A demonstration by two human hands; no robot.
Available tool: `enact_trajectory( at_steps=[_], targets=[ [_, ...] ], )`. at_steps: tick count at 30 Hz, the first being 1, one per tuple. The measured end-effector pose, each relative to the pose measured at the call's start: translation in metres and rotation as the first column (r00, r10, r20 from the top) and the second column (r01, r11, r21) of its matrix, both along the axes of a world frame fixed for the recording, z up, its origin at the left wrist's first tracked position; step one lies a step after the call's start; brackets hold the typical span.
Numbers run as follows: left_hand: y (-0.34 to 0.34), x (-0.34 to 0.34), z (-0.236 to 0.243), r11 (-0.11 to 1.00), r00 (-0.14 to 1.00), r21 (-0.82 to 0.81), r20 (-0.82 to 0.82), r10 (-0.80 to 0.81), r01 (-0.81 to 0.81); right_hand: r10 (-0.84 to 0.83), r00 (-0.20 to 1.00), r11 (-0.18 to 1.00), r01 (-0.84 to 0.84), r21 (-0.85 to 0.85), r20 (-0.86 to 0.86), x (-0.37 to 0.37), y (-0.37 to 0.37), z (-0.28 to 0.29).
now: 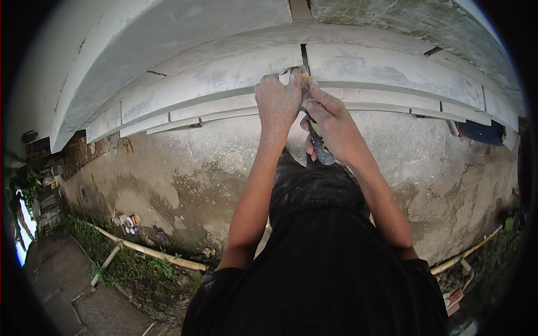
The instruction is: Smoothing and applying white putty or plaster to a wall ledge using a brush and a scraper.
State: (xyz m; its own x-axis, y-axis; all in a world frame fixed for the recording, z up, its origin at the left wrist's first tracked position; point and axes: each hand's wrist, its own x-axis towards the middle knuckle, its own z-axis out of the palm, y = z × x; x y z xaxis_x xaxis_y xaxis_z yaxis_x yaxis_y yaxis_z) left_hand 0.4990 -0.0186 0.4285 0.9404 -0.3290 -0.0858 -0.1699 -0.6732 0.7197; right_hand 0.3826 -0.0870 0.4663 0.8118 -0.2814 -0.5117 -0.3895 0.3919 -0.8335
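My right hand (330, 120) grips a dusty dark tool (324, 150) with yellow marks, its long handle angled down and right. My left hand (277, 101) is curled beside the tool's upper end, pinching around it and a small white piece (283, 77) that I cannot clearly make out. Both hands are powdered with white dust. The tool's upper end sits at a narrow dark gap (304, 55) in the pale stepped ledge (381, 61); whether it touches the ledge is hidden by my fingers.
A stained wall (213, 168) stands below the ledge. Bamboo poles (151, 251) lie low along weeds, near a small pile of items (131, 223) at left. A concrete overhang (157, 33) curves overhead. A dark blue rounded object (481, 131) sits under the ledge at right.
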Motion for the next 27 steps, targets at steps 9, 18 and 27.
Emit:
enact_trajectory(
  at_steps=[9,18,27],
  targets=[
    [-0.005,0.028,0.004,0.945,0.979,0.279,0.062,-0.194,0.17,0.004,0.999,0.999,-0.003,0.034,-0.031,0.013,-0.003,0.003],
    [-0.012,0.05,-0.002,0.932,0.966,0.259,-0.029,-0.256,0.255,-0.028,0.999,0.999,0.027,-0.027,-0.033,0.029,-0.006,-0.005],
    [-0.016,0.054,0.01,0.89,0.939,0.322,0.008,-0.344,0.323,-0.01,1.0,0.999,0.009,-0.036,-0.007,0.033,-0.005,-0.003]
  ],
)
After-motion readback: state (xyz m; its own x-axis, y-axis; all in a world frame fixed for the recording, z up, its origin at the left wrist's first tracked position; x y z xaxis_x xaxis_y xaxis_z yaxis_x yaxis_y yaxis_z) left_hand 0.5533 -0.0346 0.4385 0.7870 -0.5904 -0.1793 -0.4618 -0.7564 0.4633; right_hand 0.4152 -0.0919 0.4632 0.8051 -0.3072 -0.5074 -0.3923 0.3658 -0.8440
